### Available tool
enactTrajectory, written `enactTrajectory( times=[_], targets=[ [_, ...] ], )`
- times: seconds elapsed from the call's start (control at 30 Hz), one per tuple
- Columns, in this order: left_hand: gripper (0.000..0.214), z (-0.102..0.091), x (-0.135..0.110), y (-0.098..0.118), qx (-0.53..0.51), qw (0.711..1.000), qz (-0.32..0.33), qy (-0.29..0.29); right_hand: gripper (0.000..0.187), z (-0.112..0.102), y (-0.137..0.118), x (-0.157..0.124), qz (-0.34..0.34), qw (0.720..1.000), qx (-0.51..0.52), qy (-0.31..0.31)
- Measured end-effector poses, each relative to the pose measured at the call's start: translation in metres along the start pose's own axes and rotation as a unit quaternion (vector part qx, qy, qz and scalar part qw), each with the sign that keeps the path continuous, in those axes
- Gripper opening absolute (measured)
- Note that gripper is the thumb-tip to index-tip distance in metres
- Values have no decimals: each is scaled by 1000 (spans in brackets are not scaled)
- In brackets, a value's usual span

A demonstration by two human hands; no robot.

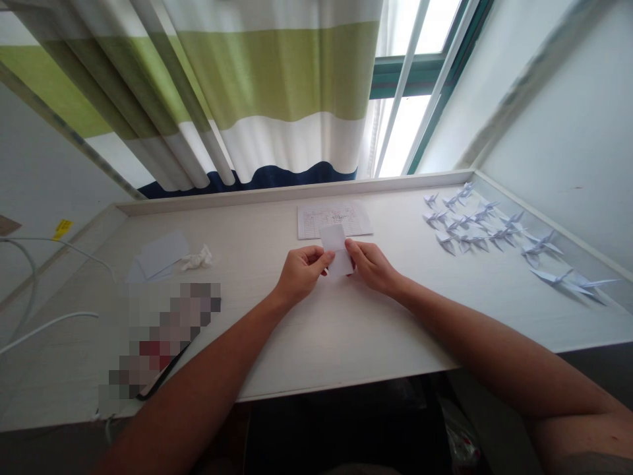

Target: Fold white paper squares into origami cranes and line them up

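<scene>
Paper (339, 260), one small white piece, sits between your two hands, slightly right of the frame's middle. A line crosses it about halfway up; fold or overlap, cannot tell. Your left hand (301, 272) pinches the lower left edge, thumb in front, fingers curled in behind. Your right hand (370, 264) grips the right edge a little higher, thumb also in front. Two opposite holds probably stop so light a piece from twisting, and leave its face turned towards you. Whether it touches the desk (346, 349) is hard to tell.

Behind it, upper middle: a printed sheet (309, 221) lying flat, its lower part hidden by your piece. The writing is too small to read.

Right of frame: a flock of folded paper birds (475, 221), most bunched near the far corner, some nearer the right edge. That side likely spares them a knock from your right forearm.

Left of frame: loose sheets (163, 254) overlap in a fanned pile, perhaps set there for an easy reach, with a crumpled tissue (198, 258) just beside. Nearer you, a pixelated object (173, 330) lies slantwise by your left forearm; cannot tell what it is. White cable (54, 330) enters at far left.

Curtain (277, 79) fills the upper left and middle; daylight comes in beside it.
</scene>
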State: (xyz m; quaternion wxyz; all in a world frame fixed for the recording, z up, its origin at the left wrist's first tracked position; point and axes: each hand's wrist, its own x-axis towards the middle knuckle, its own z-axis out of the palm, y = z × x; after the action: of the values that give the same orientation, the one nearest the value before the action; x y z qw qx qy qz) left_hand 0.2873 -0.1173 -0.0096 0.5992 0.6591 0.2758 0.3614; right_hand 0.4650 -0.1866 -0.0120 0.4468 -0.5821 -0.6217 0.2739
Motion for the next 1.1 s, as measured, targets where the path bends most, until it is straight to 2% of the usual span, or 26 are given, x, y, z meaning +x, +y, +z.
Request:
enactTrajectory(
  times=[0.13,0.3,0.47,0.67,0.77,0.9,1.0,1.1],
  targets=[
    [39,-2,1,-1,-14,1000,-2,11,78,1,1,0,-14,997,-47,-51],
    [39,-1,1,-1,-28,1000,-10,8,77,1,3,0,-40,994,-97,-27],
    [34,-4,3,-4,-18,999,-15,31,75,0,0,0,-19,995,-86,-55],
    [33,-7,5,-8,10,998,8,56,74,0,1,2,-1,996,-56,-66],
    [35,-8,5,-9,25,999,14,23,75,-1,4,3,25,999,8,-47],
    [33,-6,3,-10,13,999,-11,-50,71,-5,9,5,12,997,73,2],
    [33,-4,-1,-10,14,993,-37,-111,71,-7,10,6,9,997,78,18],
    [34,-3,-3,-10,15,991,-47,-125,72,-8,10,6,19,997,73,25]
  ],
)
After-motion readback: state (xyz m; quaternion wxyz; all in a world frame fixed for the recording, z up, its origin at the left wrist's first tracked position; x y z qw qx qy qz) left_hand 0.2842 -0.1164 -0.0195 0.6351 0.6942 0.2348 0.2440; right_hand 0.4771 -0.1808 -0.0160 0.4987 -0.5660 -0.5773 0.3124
